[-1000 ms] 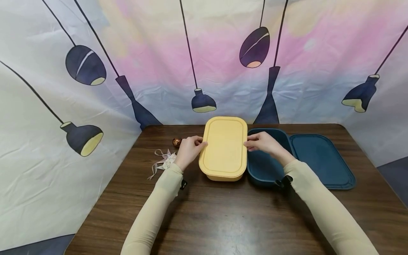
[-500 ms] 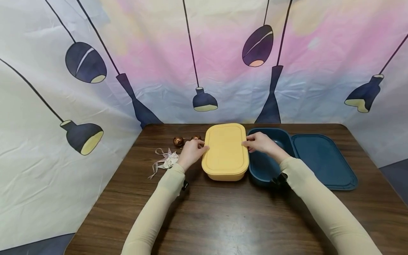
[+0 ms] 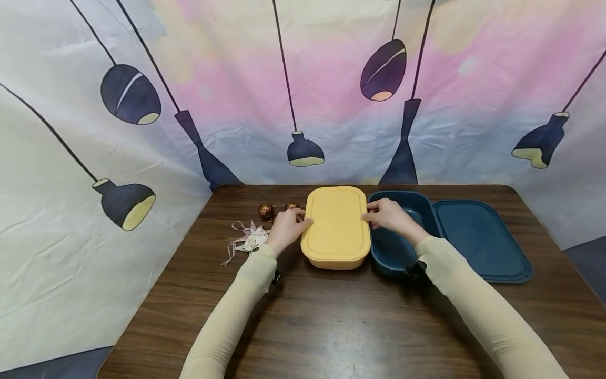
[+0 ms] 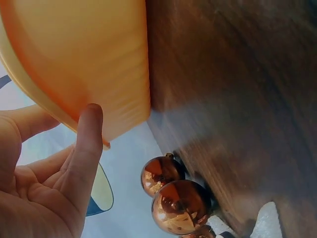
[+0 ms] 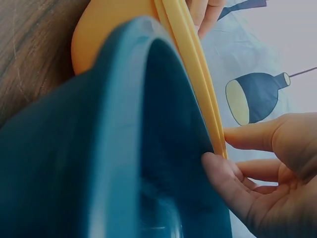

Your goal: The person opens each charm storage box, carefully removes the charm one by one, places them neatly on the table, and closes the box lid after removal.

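Observation:
A yellow lid [image 3: 336, 221] lies flat over a yellow box [image 3: 334, 264] near the back of the table. At the lid's left edge, my left hand [image 3: 288, 229] pinches the rim; in the left wrist view its thumb and a finger [image 4: 90, 129] sit on either side of that rim. My right hand [image 3: 389, 215] pinches the opposite rim, with thumb and fingertips against the lid's edge [image 5: 210, 111] in the right wrist view. It reaches across an uncovered blue box [image 3: 393, 247] standing close beside the yellow one. What the yellow box holds is hidden.
Right of the blue box lies a blue lid [image 3: 483, 242]. Left of my left hand are shiny copper ball ornaments [image 3: 266, 211] and pale star-shaped decorations [image 3: 252, 238] with ribbons. A fabric backdrop [image 3: 236, 158] printed with lamps rises behind the wooden table [image 3: 331, 326].
The lid's far end has come down, so it now lies lower on the yellow box. Both hands kept their grip at its sides. Another copper ball now shows beyond my left hand.

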Motion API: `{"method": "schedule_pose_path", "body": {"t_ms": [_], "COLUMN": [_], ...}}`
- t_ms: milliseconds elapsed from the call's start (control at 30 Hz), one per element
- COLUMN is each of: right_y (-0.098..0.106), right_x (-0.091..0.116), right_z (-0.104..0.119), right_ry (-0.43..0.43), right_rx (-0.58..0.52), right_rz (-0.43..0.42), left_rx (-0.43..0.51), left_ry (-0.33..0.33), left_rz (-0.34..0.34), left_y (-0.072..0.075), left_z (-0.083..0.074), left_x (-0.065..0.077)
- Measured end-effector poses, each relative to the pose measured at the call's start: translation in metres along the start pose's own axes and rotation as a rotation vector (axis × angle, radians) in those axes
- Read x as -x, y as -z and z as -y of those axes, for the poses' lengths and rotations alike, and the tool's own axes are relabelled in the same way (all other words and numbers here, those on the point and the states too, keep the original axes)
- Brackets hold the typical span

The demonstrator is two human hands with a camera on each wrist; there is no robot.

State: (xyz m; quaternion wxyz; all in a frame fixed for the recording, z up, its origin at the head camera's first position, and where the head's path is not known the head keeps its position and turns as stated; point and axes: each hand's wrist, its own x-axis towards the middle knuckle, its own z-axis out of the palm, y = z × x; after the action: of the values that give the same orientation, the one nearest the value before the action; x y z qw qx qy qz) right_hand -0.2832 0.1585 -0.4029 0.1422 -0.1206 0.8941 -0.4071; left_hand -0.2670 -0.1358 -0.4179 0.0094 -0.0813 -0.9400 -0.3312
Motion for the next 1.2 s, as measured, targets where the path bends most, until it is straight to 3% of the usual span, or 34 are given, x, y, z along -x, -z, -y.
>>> {"method": "schedule_pose_path", "body": {"t_ms": [400,600,767,900,1067,1200], "right_y": [-0.009,0.009,0.038,0.066,0.098,0.12], "right_x": [-0.001,0.007,0.021,0.035,0.053,0.067], "right_z": [0.006,-0.002,-0.01,-0.018,-0.032,-0.044], "right_ry": [0.071,0.082,0.079,0.061,0.047,0.004], "right_rx": [0.165,0.2,0.177,0.177,0.204,0.206], "right_rz": [0.019,-0.015,-0.081,-0.132,-0.189,-0.242], "left_rx": [-0.044,-0.106,-0.129,-0.137,-0.148,-0.191], "left_ry": [0.013,-0.075,-0.162,-0.227,-0.301,-0.365], "left_rz": [0.018,-0.003,-0.059,-0.053,-0.004,-0.006], "left_y": [0.009,0.017,0.028,0.032,0.025,0.011], "left_z": [0.005,-0.014,-0.045,-0.079,-0.128,-0.166], "left_x": [0.001,-0.005,-0.018,-0.028,-0.04,-0.047]}}
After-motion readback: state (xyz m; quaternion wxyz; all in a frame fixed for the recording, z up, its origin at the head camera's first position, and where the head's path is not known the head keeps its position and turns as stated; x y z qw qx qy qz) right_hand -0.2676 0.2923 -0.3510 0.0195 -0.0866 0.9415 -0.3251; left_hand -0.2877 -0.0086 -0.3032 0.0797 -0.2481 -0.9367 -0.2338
